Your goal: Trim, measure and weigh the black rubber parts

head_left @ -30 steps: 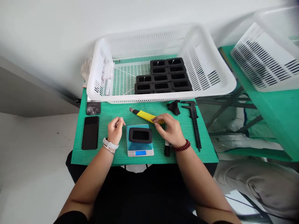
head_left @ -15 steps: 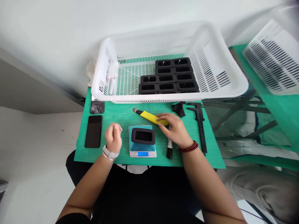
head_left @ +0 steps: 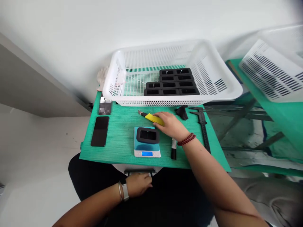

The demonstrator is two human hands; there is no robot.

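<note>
1. The yellow utility knife point(head_left: 153, 119) lies on the green mat point(head_left: 118, 138), just behind the digital scale point(head_left: 147, 147); its blade end points left.
2. The right hand point(head_left: 169, 124) rests on the knife's rear end; the fingers are curled over the handle, grasping it.
3. The left hand point(head_left: 138, 184) is off the mat, below the table's front edge; the fingers are loosely curled, and whether they grip anything cannot be told.
4. A black rectangular ring part point(head_left: 148, 135) sits on the scale's platform.
5. A black marker point(head_left: 173, 149) lies right of the scale; a caliper point(head_left: 203, 126) lies further right; a phone point(head_left: 100, 131) lies at the mat's left.
6. The white basket point(head_left: 224, 83) behind holds rows of similar black parts point(head_left: 174, 83).
</note>
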